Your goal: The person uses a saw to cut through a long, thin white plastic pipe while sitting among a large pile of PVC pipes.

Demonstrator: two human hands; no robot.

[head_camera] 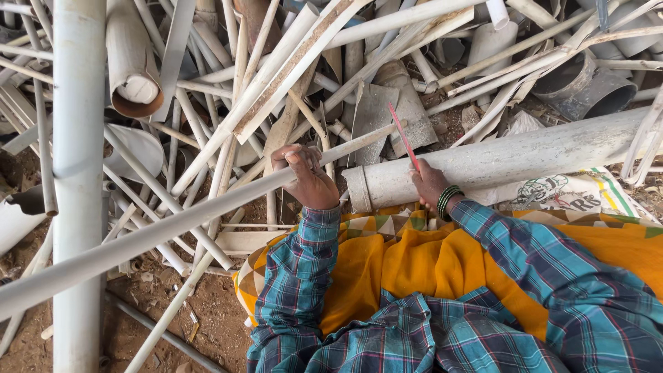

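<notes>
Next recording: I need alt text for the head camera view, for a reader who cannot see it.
Seen from above, a person's left hand grips a long thin white pipe while the right hand holds a slim red blade against a thick white pipe. They wear plaid sleeves and orange cloth, amid a heap of scrap plastic pipes on dirt.

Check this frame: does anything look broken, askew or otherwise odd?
Yes. The pipes lie crisscrossed in a jumbled heap, many split lengthwise or cracked. A broken white piece lies at left on the dirt. The left hand grips a long thin pipe; the right hand holds a thin red blade.
</notes>
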